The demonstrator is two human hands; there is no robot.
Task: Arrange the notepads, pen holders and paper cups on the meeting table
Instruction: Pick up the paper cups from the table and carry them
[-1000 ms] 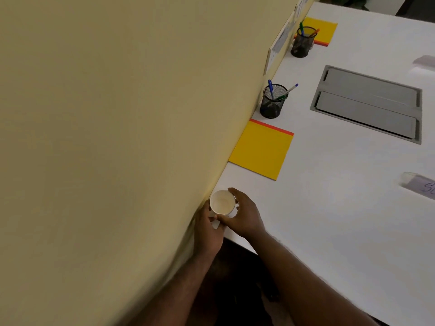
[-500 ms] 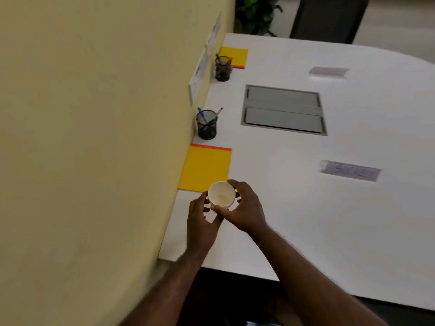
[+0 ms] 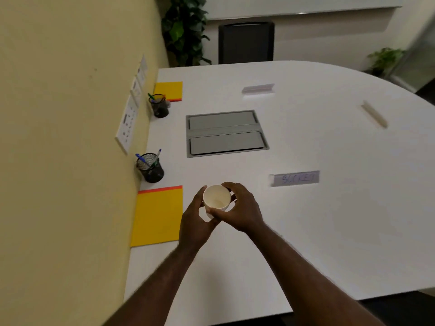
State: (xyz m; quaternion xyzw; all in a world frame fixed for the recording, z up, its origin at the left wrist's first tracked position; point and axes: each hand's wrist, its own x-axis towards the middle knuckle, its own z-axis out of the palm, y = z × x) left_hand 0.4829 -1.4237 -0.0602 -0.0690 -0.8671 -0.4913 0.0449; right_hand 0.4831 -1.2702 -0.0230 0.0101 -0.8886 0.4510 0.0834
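Observation:
A white paper cup (image 3: 216, 199) is held upright above the white meeting table (image 3: 329, 220), just right of the near yellow notepad (image 3: 157, 217). My left hand (image 3: 194, 220) cups its left side and bottom; my right hand (image 3: 240, 211) wraps its right side. A black mesh pen holder (image 3: 150, 169) with blue pens stands beyond that notepad, against the wall. A second yellow notepad (image 3: 170, 90) and a second pen holder (image 3: 159, 107) sit farther back along the wall.
A yellow wall (image 3: 58, 137) with white socket plates (image 3: 128, 123) borders the table's left edge. A grey cable hatch (image 3: 226, 132) is set in the table's middle. Name plates (image 3: 294, 178) lie on the right half. A dark chair (image 3: 246, 42) and plants stand beyond.
Both hands carried the cup forward from the table's near corner to beside the near notepad. My view swung right and up, showing more table, the chair and plants.

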